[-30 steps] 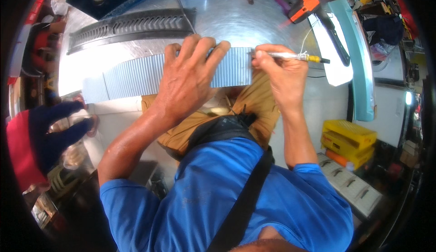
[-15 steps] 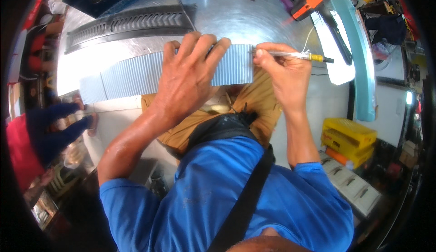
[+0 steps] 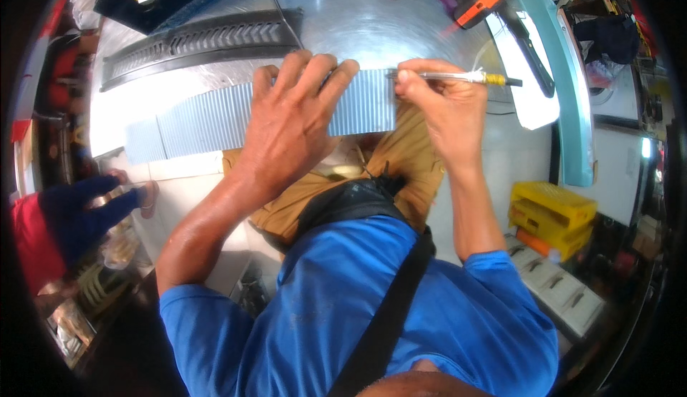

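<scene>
A light blue-grey corrugated strip (image 3: 365,100) lies crosswise in front of me. My left hand (image 3: 297,107) is closed over its middle, with the fingers bent at the far edge and slightly apart; its thumb is hidden. At the strip's right end, my right hand (image 3: 447,96) pinches a clear pen (image 3: 458,77) with a yellow band and dark end. The pen's tip points left and meets the strip near its far right corner. A thin white string is tied around the pen.
Beyond the strip, a black slotted trim piece (image 3: 207,39) rests on the shiny metal table (image 3: 351,21). An orange-and-black tool (image 3: 479,7) lies at the far right, near a long teal piece (image 3: 569,104). Yellow crates (image 3: 551,207) stand lower right. Another person (image 3: 79,207) is at the left.
Against the strip, the pen tip has moved slightly, and the right hand has shifted a little left and up in view. The left hand stays on the strip.
</scene>
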The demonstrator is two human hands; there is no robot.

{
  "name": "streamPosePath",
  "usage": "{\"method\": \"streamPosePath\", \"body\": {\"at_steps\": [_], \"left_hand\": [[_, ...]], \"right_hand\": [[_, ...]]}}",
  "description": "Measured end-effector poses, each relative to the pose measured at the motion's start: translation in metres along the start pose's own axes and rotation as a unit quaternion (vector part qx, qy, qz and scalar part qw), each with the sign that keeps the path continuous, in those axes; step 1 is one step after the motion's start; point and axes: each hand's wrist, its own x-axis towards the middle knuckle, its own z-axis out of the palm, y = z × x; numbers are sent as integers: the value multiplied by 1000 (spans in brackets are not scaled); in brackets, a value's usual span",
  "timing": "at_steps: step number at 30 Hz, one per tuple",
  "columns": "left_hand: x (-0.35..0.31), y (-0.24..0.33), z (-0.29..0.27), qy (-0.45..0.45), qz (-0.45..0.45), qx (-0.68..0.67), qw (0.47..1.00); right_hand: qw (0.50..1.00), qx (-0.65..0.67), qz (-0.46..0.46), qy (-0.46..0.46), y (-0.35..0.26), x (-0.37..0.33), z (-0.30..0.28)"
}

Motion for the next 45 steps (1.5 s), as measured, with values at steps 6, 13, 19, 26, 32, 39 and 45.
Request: {"method": "streamPosePath", "body": {"at_steps": [6, 13, 19, 26, 32, 39, 45], "left_hand": [[0, -1, 1, 5, 4, 4, 1000], [0, 0, 1, 3, 6, 5, 1000], [-2, 1, 2, -4, -2, -5, 1000], [-1, 3, -1, -1, 10, 4, 1000], [3, 2, -6, 15, 21, 11, 1000], [7, 23, -56, 50, -75, -24, 996], [-1, 44, -42, 80, -156, -112, 978]], "right_hand": [[1000, 26, -13, -10, 1, 3, 1], [998, 60, 5, -6, -2, 11, 4], [999, -19, -28, -15, -1, 4, 0], [994, 93, -36, 39, -18, 20, -16], [992, 126, -2, -5, -5, -6, -30], [971, 228, -62, 20, -1, -24, -14], [948, 302, -100, 9, -18, -19, -3]]}}
